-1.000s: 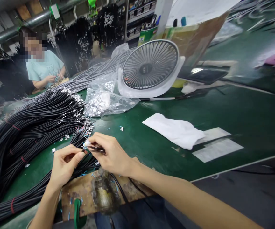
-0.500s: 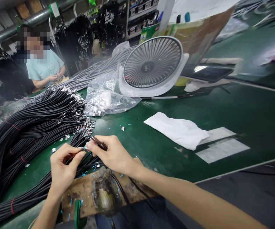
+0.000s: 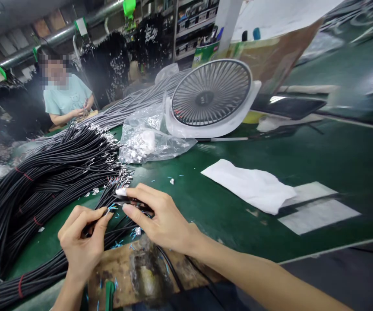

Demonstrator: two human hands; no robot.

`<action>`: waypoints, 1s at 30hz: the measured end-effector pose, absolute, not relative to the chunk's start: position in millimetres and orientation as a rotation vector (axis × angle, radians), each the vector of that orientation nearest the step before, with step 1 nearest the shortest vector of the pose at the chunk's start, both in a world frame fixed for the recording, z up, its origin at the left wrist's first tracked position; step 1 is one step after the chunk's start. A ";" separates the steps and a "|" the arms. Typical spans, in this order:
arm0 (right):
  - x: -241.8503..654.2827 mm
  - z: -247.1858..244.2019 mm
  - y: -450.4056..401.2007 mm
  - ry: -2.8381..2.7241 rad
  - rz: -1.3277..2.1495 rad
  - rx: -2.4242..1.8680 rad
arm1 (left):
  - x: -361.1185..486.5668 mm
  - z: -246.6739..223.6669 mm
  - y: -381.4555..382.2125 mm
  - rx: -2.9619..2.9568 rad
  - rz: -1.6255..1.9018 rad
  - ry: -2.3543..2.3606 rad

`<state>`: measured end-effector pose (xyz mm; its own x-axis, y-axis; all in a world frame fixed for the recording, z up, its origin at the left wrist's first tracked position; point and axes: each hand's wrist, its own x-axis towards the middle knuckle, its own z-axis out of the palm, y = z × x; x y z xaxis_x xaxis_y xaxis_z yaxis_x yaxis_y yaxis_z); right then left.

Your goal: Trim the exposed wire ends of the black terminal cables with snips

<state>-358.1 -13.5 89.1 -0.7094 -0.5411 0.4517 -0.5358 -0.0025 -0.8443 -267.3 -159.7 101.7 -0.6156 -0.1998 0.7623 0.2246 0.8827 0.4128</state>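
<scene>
My left hand (image 3: 82,237) is closed, pinching the end of a black cable; short blue and yellowish wires (image 3: 112,208) stick out past the fingertips. Facing it, my right hand (image 3: 160,216) grips a dark two-bladed hand tool (image 3: 137,202), which may be tweezers or snips. Its tips are apart and lie just right of the wires; I cannot tell whether they touch. White coverings show on a fingertip and the thumb. Beside and behind the left hand lies a thick pile of black cables (image 3: 44,172), with stripped, silvery ends pointing right.
A wooden board (image 3: 109,276) with a grimy metal lump (image 3: 147,270) and a green clamp (image 3: 109,293) lies in front. Beyond are a plastic bag (image 3: 147,147), a fan (image 3: 206,97) and a white cloth (image 3: 248,183). A co-worker (image 3: 66,97) sits at the far left.
My hands have drawn apart slightly, and the tool's tips have moved off the wires and spread. The coloured wires show more clearly. The whole view has shifted a little.
</scene>
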 end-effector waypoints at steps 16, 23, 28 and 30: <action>-358.4 84.9 -18.7 1.928 -2.025 -1.293 | -266.8 100.6 -158.0 -0.058 -0.575 -2.116; -358.9 84.6 -19.0 1.926 -2.027 -1.296 | -267.3 100.6 -157.2 -0.044 -0.585 -2.128; -358.8 85.4 -18.5 1.935 -2.012 -1.284 | -267.6 99.7 -156.7 -0.036 -0.575 -2.131; -358.6 85.4 -18.5 1.956 -2.000 -1.265 | -267.5 99.6 -156.4 -0.033 -0.578 -2.121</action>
